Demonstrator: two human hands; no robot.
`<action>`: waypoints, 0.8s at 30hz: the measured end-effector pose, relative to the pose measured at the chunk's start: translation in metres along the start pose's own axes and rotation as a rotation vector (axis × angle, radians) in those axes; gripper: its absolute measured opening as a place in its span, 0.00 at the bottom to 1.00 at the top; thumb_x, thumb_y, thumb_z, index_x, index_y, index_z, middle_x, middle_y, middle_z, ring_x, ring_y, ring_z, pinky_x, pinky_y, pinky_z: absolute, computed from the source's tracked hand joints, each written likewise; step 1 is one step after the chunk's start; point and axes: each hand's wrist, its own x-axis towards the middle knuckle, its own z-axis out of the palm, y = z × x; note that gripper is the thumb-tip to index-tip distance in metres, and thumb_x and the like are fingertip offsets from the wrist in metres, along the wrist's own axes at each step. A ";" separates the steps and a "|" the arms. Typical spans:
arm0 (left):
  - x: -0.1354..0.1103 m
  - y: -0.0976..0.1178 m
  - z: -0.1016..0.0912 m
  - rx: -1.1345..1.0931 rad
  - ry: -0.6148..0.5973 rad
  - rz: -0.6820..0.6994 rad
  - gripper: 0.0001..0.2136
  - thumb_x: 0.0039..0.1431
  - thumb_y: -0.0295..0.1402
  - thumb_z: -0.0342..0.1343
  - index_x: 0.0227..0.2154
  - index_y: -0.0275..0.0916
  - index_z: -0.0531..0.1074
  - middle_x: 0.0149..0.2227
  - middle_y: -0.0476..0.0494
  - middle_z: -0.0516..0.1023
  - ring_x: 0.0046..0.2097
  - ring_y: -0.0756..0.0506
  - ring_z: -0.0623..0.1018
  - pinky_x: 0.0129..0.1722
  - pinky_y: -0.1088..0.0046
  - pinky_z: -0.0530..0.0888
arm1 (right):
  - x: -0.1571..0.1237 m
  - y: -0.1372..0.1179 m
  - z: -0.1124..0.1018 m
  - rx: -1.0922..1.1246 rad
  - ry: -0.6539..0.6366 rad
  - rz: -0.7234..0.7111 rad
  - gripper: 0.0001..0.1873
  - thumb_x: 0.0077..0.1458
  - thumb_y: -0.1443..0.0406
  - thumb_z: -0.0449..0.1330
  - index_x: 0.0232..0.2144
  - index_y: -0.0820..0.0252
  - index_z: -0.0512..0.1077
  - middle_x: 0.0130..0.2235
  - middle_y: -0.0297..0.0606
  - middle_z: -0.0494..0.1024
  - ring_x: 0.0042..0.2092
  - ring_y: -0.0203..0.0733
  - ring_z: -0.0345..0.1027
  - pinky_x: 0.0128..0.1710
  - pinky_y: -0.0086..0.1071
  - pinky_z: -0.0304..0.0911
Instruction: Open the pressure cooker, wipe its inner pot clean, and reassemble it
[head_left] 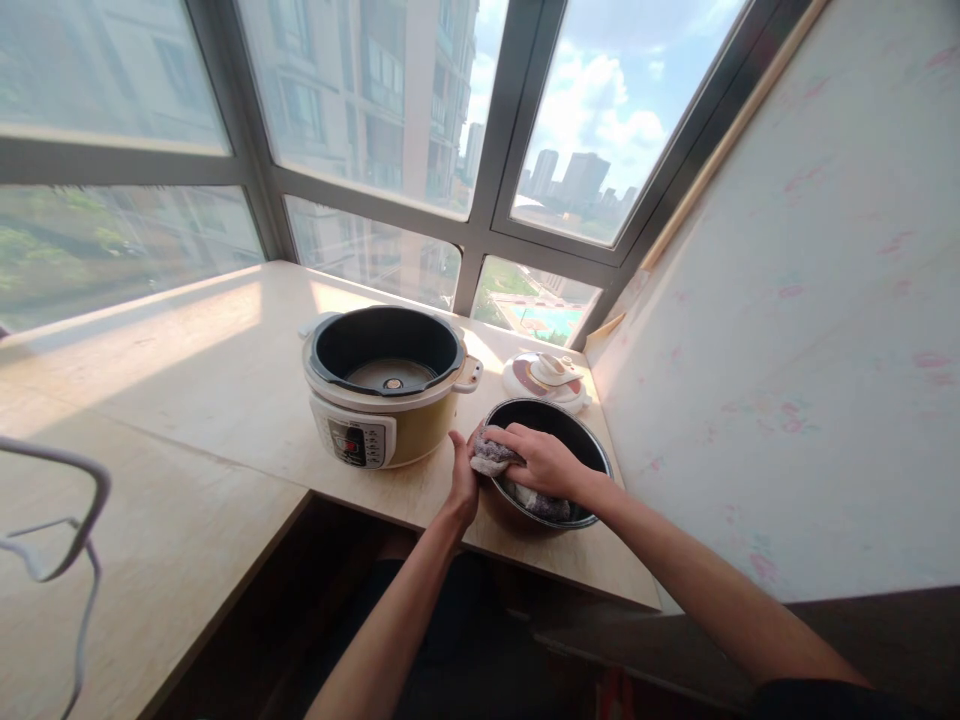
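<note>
A dark inner pot (600,455) with a brown outside and a pale rim stands near the counter's front edge. My left hand (463,478) holds it at its left side, thumb raised, fingers partly hidden against the wall. In my right hand (544,462) is a bunched grey cloth (491,452), pressed over the pot's left rim. Part of the cloth hangs down inside the pot. Left of both hands stands an electric pressure cooker (420,425), lidless, its black inside showing a round centre piece. Behind the pot lies the white and brown lid (546,378).
A wooden counter (187,400) runs along the windows, with a cut-out front edge. Close on the right rises a flowered wall (810,380). A bent grey tube or cable (94,490) stands at the far left. Window frames (480,240) border the counter's back.
</note>
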 end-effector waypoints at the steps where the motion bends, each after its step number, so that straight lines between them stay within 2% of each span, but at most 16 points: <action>1: 0.000 0.000 -0.001 -0.010 0.003 -0.005 0.41 0.61 0.66 0.35 0.54 0.37 0.76 0.57 0.36 0.77 0.65 0.36 0.68 0.67 0.56 0.61 | 0.003 -0.001 0.001 -0.022 0.016 0.028 0.31 0.58 0.66 0.56 0.64 0.52 0.64 0.46 0.40 0.73 0.44 0.45 0.70 0.45 0.33 0.62; 6: -0.001 0.002 0.000 -0.025 -0.028 -0.022 0.40 0.61 0.66 0.36 0.54 0.37 0.76 0.57 0.35 0.77 0.66 0.35 0.67 0.67 0.55 0.60 | 0.020 -0.004 0.000 -0.146 0.068 0.216 0.30 0.62 0.64 0.54 0.65 0.52 0.60 0.49 0.43 0.73 0.46 0.48 0.71 0.43 0.34 0.63; 9: -0.003 0.006 0.003 0.063 -0.047 0.030 0.35 0.62 0.62 0.42 0.54 0.39 0.76 0.58 0.37 0.76 0.67 0.36 0.66 0.68 0.56 0.58 | 0.029 -0.003 -0.003 -0.204 0.074 0.332 0.28 0.63 0.63 0.53 0.65 0.51 0.60 0.53 0.45 0.73 0.49 0.50 0.71 0.44 0.34 0.64; 12: -0.004 0.011 0.004 0.206 -0.051 0.092 0.25 0.60 0.50 0.58 0.56 0.40 0.74 0.61 0.40 0.73 0.66 0.37 0.66 0.68 0.58 0.57 | 0.033 0.004 -0.006 -0.277 0.090 0.444 0.26 0.64 0.64 0.51 0.64 0.50 0.60 0.52 0.47 0.74 0.49 0.51 0.72 0.42 0.34 0.65; 14: -0.003 0.012 0.003 0.273 -0.053 0.107 0.24 0.55 0.39 0.63 0.55 0.40 0.74 0.60 0.40 0.74 0.64 0.37 0.69 0.66 0.59 0.60 | 0.032 0.013 -0.009 -0.338 0.096 0.497 0.25 0.65 0.65 0.50 0.63 0.51 0.61 0.51 0.48 0.74 0.48 0.51 0.72 0.41 0.35 0.65; 17: 0.000 0.012 0.001 0.334 0.013 0.114 0.22 0.50 0.32 0.61 0.51 0.38 0.76 0.55 0.40 0.78 0.58 0.37 0.74 0.62 0.60 0.65 | 0.023 0.031 -0.016 -0.411 0.090 0.565 0.24 0.65 0.66 0.50 0.62 0.51 0.63 0.51 0.49 0.73 0.46 0.51 0.72 0.39 0.35 0.65; 21: 0.001 0.011 0.005 0.422 0.115 0.146 0.19 0.52 0.32 0.57 0.48 0.39 0.77 0.49 0.42 0.80 0.53 0.38 0.76 0.59 0.61 0.68 | 0.002 0.050 -0.031 -0.449 0.077 0.684 0.23 0.65 0.67 0.48 0.60 0.52 0.67 0.52 0.51 0.73 0.46 0.51 0.72 0.39 0.36 0.65; 24: -0.002 0.012 0.011 0.471 0.162 0.184 0.17 0.53 0.32 0.55 0.47 0.39 0.77 0.48 0.42 0.81 0.52 0.39 0.76 0.58 0.61 0.69 | -0.016 0.056 -0.046 -0.410 0.004 0.789 0.21 0.64 0.68 0.48 0.55 0.54 0.71 0.50 0.51 0.75 0.45 0.52 0.74 0.40 0.37 0.64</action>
